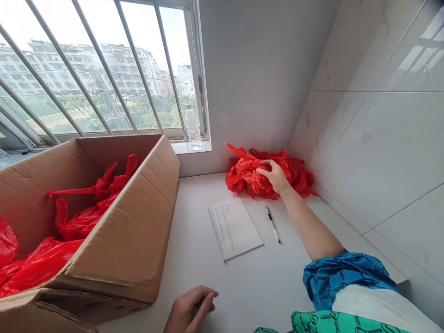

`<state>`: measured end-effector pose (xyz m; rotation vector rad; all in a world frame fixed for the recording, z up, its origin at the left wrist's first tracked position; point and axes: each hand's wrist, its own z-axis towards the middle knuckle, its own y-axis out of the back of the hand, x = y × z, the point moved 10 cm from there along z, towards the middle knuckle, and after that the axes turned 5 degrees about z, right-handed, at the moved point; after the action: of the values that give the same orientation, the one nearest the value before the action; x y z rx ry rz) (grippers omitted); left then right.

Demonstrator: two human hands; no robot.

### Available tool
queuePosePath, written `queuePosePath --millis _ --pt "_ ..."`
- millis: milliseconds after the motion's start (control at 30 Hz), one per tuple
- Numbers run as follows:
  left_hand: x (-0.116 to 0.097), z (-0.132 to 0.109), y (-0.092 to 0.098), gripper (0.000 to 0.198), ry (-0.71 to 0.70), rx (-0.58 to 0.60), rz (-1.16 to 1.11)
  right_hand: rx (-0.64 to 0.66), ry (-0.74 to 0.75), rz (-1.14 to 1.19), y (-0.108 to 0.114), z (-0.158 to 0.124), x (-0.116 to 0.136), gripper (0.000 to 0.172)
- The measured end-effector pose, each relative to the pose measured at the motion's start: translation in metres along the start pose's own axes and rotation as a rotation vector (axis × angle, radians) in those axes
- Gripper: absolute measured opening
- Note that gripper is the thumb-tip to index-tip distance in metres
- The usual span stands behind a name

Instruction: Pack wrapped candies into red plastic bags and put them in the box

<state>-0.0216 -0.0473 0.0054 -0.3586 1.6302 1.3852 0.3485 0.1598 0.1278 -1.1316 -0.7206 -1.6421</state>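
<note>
A heap of crumpled red plastic bags (243, 173) lies on the white tabletop against the back wall. My right hand (274, 175) reaches over this heap, its thumb and forefinger spread apart at the bags; its other fingers are partly hidden. Low in the view, my left hand (192, 307) is loosely closed above the near part of the table, with curled fingers and nothing visible in them. Between the two hands lie a notebook (239, 229) with handwritten lines and, to its right, a black-and-clear pen (274, 225).
On the left stands an open cardboard box (128, 236) with more red plastic bags (86, 217) inside. A clear plastic bottle (193, 127) stands on the sill of the barred window (132, 69). A tiled wall (381, 152) bounds the table on the right.
</note>
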Motion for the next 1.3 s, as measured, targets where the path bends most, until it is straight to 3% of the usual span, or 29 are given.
queuePosePath --millis 100,167,233,300,400,500,567,667,767,900,1000,1167,1300 --pt "-0.009 0.016 0.017 0.036 0.054 -0.023 -0.018 0.187 -0.005 0.024 -0.023 -0.038 0.006 0.033" --pt "-0.012 0.031 0.026 0.034 0.069 -0.031 -0.01 0.379 -0.006 -0.006 -0.046 -0.069 0.003 0.028" --pt "-0.008 0.045 0.033 0.035 0.094 -0.043 0.01 0.588 -0.014 -0.137 -0.065 -0.103 -0.006 0.027" --pt "0.0 0.057 0.042 0.037 0.123 -0.088 0.03 0.715 -0.013 -0.319 -0.07 -0.131 -0.017 0.028" --pt "0.003 0.069 0.061 0.036 0.132 -0.252 0.047 0.654 0.03 -0.454 -0.056 -0.147 -0.018 0.023" --pt "-0.017 0.082 0.069 0.033 0.061 -0.393 0.096 0.474 0.141 -0.444 -0.044 -0.151 -0.004 0.014" --pt "-0.037 0.098 0.058 0.032 -0.035 -0.388 0.181 0.402 0.198 -0.44 -0.049 -0.158 -0.001 0.014" --pt "-0.056 0.124 0.018 0.035 -0.193 -0.257 0.393 0.439 0.256 -0.492 -0.073 -0.175 -0.012 0.024" --pt "-0.047 0.139 -0.017 0.045 -0.256 -0.166 0.603 0.538 0.305 -0.637 -0.095 -0.194 -0.037 0.057" --pt "-0.028 0.139 -0.026 0.058 -0.266 -0.176 0.695 0.663 0.275 -0.806 -0.098 -0.204 -0.069 0.071" --pt "-0.029 0.134 -0.017 0.052 -0.271 -0.214 0.653 0.711 0.273 -0.785 -0.094 -0.202 -0.063 0.063" --pt "-0.047 0.127 0.004 0.022 -0.291 -0.363 0.558 0.473 0.252 -0.628 -0.086 -0.182 -0.028 0.034" --pt "-0.057 0.125 0.007 0.013 -0.339 -0.39 0.535 0.478 0.274 -0.666 -0.1 -0.184 -0.022 0.022"
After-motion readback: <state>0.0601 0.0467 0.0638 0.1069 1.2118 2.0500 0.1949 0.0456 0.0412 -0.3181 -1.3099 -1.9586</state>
